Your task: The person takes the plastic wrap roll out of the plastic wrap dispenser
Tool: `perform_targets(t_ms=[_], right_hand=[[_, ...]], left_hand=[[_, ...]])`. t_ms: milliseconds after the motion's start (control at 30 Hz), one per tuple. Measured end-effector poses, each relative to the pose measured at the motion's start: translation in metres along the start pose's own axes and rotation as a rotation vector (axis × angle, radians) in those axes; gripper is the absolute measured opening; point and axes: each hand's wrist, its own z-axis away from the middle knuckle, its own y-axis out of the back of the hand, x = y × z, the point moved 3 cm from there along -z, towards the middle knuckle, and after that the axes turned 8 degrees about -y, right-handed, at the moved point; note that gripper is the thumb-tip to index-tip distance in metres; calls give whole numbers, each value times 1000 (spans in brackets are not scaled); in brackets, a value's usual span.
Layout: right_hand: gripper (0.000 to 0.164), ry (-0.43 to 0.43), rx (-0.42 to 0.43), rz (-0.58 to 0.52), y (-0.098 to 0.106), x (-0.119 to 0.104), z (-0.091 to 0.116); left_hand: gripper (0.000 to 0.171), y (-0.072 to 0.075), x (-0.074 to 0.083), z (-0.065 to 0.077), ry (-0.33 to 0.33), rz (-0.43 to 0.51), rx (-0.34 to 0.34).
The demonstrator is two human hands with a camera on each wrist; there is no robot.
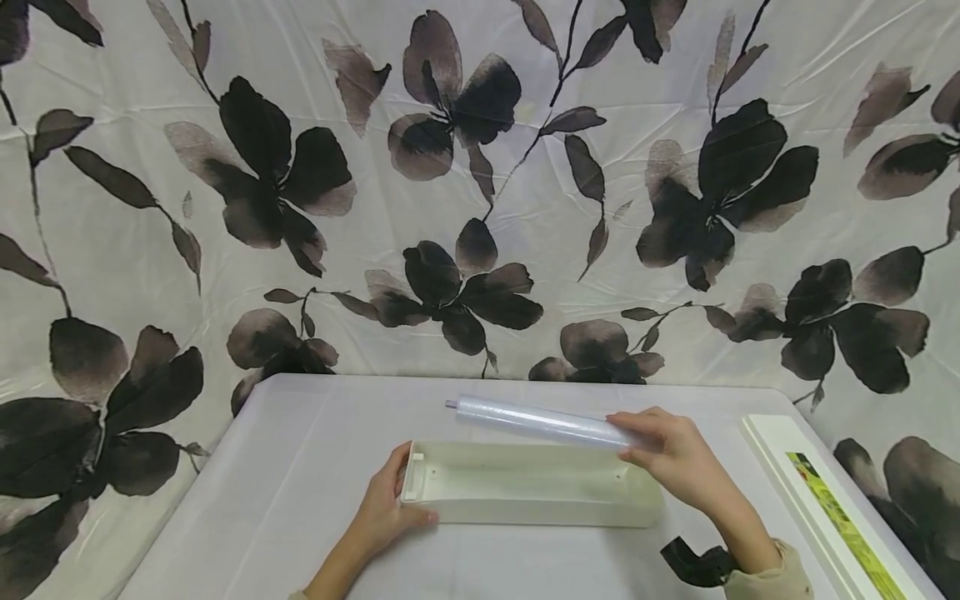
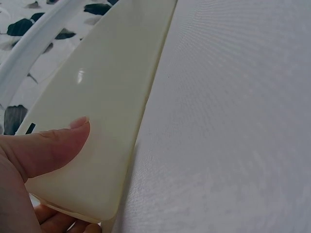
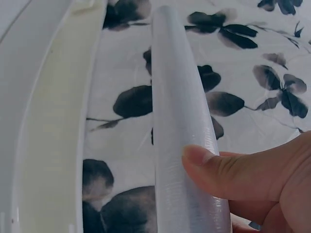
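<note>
A long cream-white open box (image 1: 540,512) lies on the table, its hollow inside facing up and toward the back. My left hand (image 1: 386,508) grips its left end, thumb on the front wall (image 2: 97,97) and fingers round the end. Above the box's back edge, my right hand (image 1: 678,454) holds a roll of clear plastic wrap (image 1: 540,421) near its right end. In the right wrist view the thumb presses on the wrap roll (image 3: 177,107), which is apart from the box (image 3: 58,121). The roll's left end shows a small core tip.
At the right edge of the white table (image 1: 300,467) lies a long white lid-like piece (image 1: 772,429) with a yellow-green label strip (image 1: 847,521). A black band (image 1: 697,564) is at the right wrist. Floral cloth (image 1: 465,192) hangs behind the table.
</note>
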Motion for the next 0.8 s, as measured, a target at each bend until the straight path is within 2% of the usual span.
perform_targets(t_ms=[300,500,700,800], right_hand=[[43,-63,97,35,12,0,17],[44,-84,165,58,17,5,26],[44,-177,195,135,21,6,40],[45,-192,223,184,22,7,46]], left_hand=[[104,-1,-1,0,-12,-3,-4],[106,-1,0,-1,23,-10,-2],[106,-1,0,-1,9,-26,0],[107,-1,0,-1,23,-19,-1]])
